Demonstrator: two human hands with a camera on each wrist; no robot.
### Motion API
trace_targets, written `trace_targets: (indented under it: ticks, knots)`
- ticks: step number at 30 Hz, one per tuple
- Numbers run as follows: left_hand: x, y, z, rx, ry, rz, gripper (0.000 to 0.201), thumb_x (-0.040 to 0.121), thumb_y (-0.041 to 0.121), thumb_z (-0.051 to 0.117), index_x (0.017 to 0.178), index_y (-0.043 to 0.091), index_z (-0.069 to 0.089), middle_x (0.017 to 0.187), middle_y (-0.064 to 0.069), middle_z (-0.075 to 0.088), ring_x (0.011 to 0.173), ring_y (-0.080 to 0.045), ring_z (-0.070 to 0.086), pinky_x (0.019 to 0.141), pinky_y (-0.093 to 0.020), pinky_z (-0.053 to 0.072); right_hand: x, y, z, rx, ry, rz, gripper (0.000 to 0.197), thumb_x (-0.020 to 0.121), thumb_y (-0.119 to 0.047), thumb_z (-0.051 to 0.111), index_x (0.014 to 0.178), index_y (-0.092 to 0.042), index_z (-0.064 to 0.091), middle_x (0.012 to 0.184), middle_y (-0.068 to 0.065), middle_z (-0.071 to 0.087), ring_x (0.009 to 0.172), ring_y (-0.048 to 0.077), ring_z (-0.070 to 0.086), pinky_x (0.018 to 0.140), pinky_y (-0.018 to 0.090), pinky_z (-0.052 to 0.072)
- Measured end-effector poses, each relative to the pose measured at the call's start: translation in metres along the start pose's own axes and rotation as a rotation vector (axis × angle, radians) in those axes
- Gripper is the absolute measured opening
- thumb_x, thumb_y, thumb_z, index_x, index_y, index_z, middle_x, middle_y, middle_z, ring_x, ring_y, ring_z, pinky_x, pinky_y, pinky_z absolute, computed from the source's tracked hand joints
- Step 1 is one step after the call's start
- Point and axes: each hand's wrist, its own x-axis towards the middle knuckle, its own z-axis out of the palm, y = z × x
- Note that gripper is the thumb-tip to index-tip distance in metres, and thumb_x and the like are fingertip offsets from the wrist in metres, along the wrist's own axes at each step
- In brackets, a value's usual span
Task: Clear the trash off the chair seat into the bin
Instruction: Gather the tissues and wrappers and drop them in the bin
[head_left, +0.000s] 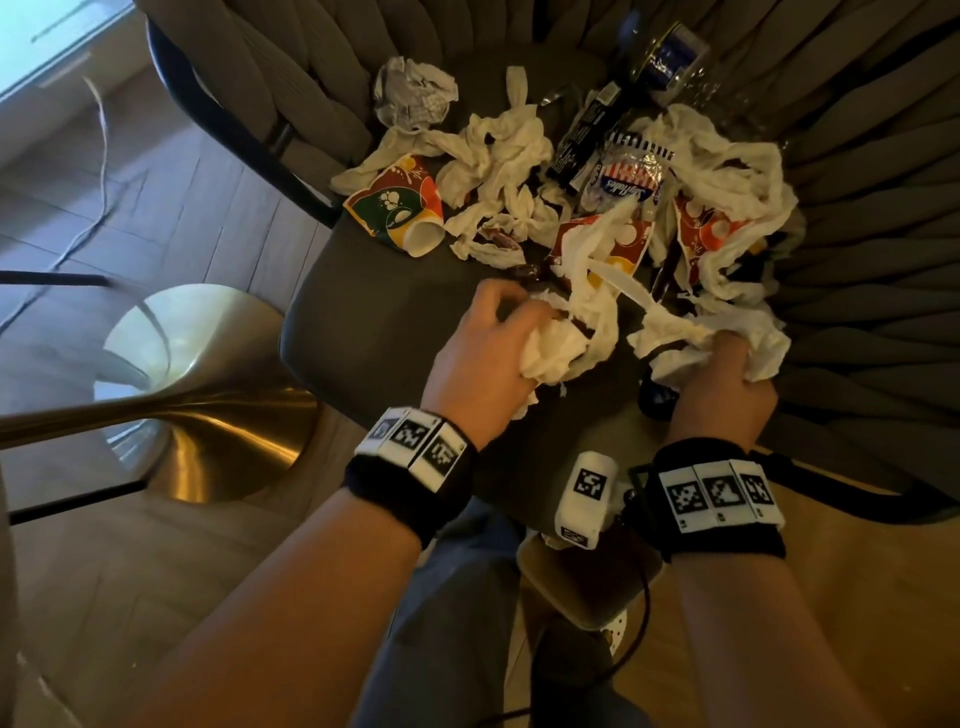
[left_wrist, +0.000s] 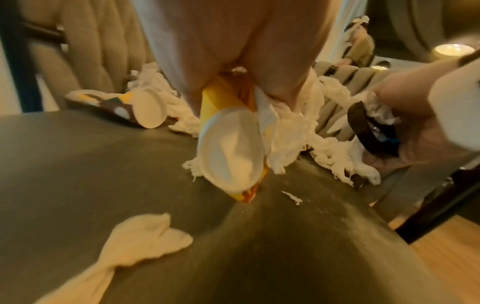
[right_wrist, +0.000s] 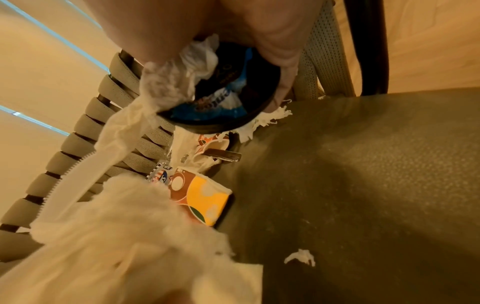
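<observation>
Although wads of tissue are covering most of the fingers from the head view, both hands are plainly working in the litter on the chair seat (head_left: 363, 322). The left hand (head_left: 480, 353) is curling round a flattened paper cup (left_wrist: 228, 148) and a clump of white tissue (head_left: 550, 348), the cup showing only in the left wrist view. The right hand (head_left: 722, 384) is gripping a dark round container (right_wrist: 221, 102) stuffed with a blue wrapper, along with more tissue (head_left: 727, 332); its fingertips are lying hidden under the paper. A white plastic knife (head_left: 628, 291) is lying between the hands, its handle end lost in the tissue. Further back, a second patterned cup (head_left: 400, 208), a crumpled paper ball (head_left: 413, 91) and a snack wrapper (head_left: 623, 182) are resting on the seat. A clear bottle (head_left: 670, 57) at the rear is blurring into the chair's dark back. No bin can be made out with certainty.
</observation>
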Motion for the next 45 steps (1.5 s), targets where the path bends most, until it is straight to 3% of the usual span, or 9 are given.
trace_targets:
  ticks: [4,7,14,17,23,28,35,39,45]
  knots:
    - [0.035,0.004,0.011,0.141,-0.193,0.031,0.056,0.085,0.043,0.073,0.135,0.032,0.053,0.164,-0.004,0.0,0.134,-0.035,0.044,0.104,-0.045,0.05,0.004,0.01,-0.002,-0.109,-0.005,-0.022,0.036,0.089,-0.03,0.057,0.118,-0.01,0.065,0.1,0.002,0.066,0.092,0.017,0.061,0.068,0.026,0.045]
    - [0.058,0.002,0.009,0.218,-0.296,0.072,0.063,0.091,0.046,0.066,0.147,0.029,0.043,0.162,-0.007,0.018,0.129,-0.033,0.049,0.102,-0.045,0.049,0.005,0.018,-0.003,-0.143,-0.013,-0.02,0.034,0.088,-0.033,0.056,0.114,-0.013,0.064,0.096,0.002,0.064,0.089,0.02,0.061,0.07,0.027,0.042]
    - [0.033,-0.019,0.001,0.192,-0.064,0.039,0.072,0.084,0.031,0.077,0.145,0.015,0.041,0.158,-0.009,0.024,0.12,-0.028,0.056,0.096,-0.035,0.052,0.001,0.019,-0.012,-0.159,0.017,-0.099,0.036,0.09,-0.034,0.056,0.121,-0.017,0.06,0.105,0.001,0.064,0.088,0.01,0.061,0.061,0.012,0.042]
    - [0.01,-0.023,-0.001,0.057,0.112,0.027,0.078,0.076,0.021,0.084,0.141,0.011,0.042,0.153,-0.012,0.031,0.114,-0.026,0.059,0.088,-0.033,0.057,0.003,0.024,-0.017,-0.313,0.007,-0.253,0.043,0.085,-0.039,0.052,0.12,-0.016,0.061,0.113,0.011,0.061,0.098,0.02,0.06,0.072,0.023,0.042]
    - [0.008,-0.014,-0.004,0.026,0.026,-0.006,0.127,0.076,0.016,0.085,0.154,0.037,-0.013,0.166,-0.01,0.006,0.108,-0.022,0.065,0.077,-0.022,0.055,-0.002,0.022,-0.01,-0.569,-0.117,-0.536,0.047,0.08,-0.04,0.051,0.1,0.001,0.059,0.109,0.024,0.053,0.093,0.038,0.055,0.079,0.037,0.043]
    - [0.028,-0.016,0.002,0.179,-0.211,0.099,0.077,0.089,0.025,0.072,0.153,0.035,0.03,0.151,0.003,0.043,0.13,-0.022,0.051,0.098,-0.036,0.048,-0.005,0.02,-0.003,-0.582,-0.127,-0.627,0.042,0.082,-0.036,0.055,0.102,0.0,0.06,0.11,0.022,0.054,0.094,0.036,0.055,0.078,0.035,0.044]
    - [0.01,-0.035,-0.009,-0.2,-0.011,-0.193,0.056,0.091,0.021,0.07,0.142,0.024,0.048,0.133,-0.006,0.061,0.12,-0.018,0.058,0.1,-0.031,0.048,-0.003,0.014,-0.017,-0.28,-0.012,-0.255,0.044,0.086,-0.043,0.052,0.12,-0.017,0.061,0.113,0.009,0.063,0.099,0.021,0.062,0.083,0.036,0.052]
    - [-0.01,-0.022,-0.015,-0.432,0.06,-0.275,0.05,0.092,0.027,0.07,0.138,0.025,0.051,0.127,0.005,0.062,0.113,-0.007,0.059,0.09,-0.023,0.05,-0.007,0.009,-0.03,-0.092,-0.067,-0.119,0.029,0.093,-0.026,0.055,0.121,-0.02,0.061,0.094,-0.015,0.064,0.084,-0.007,0.06,0.067,0.008,0.047]
    - [-0.017,-0.006,0.019,-0.317,-0.042,-0.391,0.086,0.088,0.032,0.074,0.157,0.024,0.023,0.134,-0.003,0.058,0.117,-0.016,0.06,0.099,-0.031,0.051,-0.022,0.016,-0.062,-0.074,-0.142,-0.058,0.034,0.092,-0.034,0.057,0.123,-0.021,0.061,0.102,-0.009,0.069,0.094,0.006,0.066,0.078,0.022,0.052]
